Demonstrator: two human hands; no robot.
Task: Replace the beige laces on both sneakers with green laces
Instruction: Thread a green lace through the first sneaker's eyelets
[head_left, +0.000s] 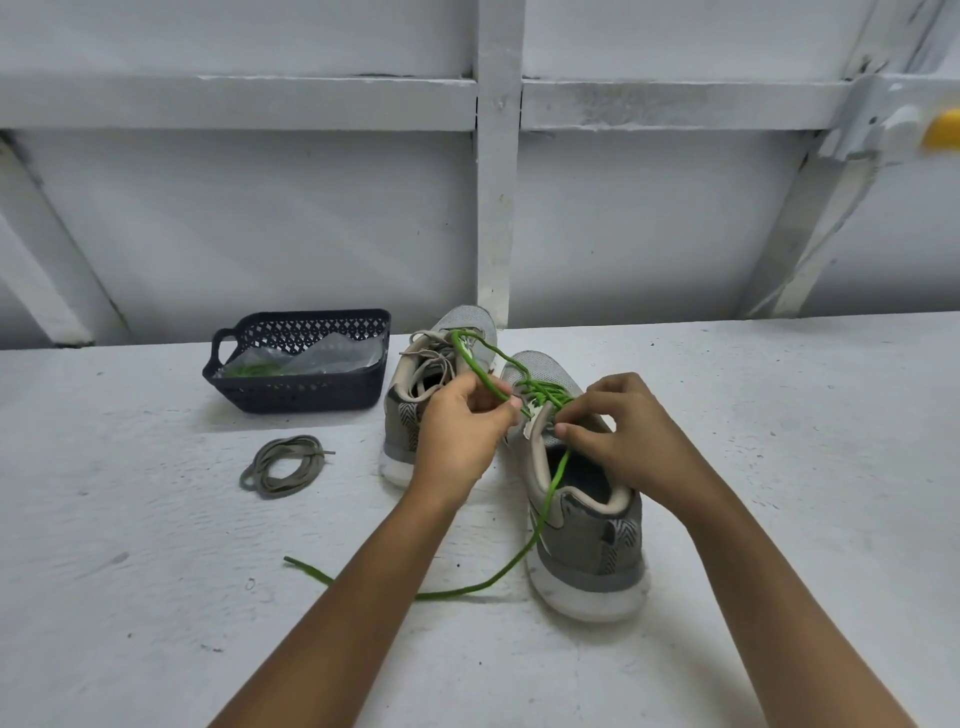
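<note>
On the white counter (156, 597), a dark basket (291, 397) sits well left of and behind the half-laced sneaker (587, 551). The beige-laced sneaker (402, 426) stands just left of it. Above its tongue the left hand (457, 431) pinches a loop of green lace (479, 373). The right hand (618, 436) pinches the lace at its eyelets. A coiled beige lace (283, 465) lies farther left.

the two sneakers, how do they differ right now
The far sneaker carries beige laces, hanging loose. The near sneaker has a green lace crossing its eyelets, with one end trailing free. Both hands work at the near sneaker: the left hand and the right hand each pinch the green lace, and neither holds the far sneaker. The far sneaker sits further back. Both are grey with white soles, toes pointing away.
</note>
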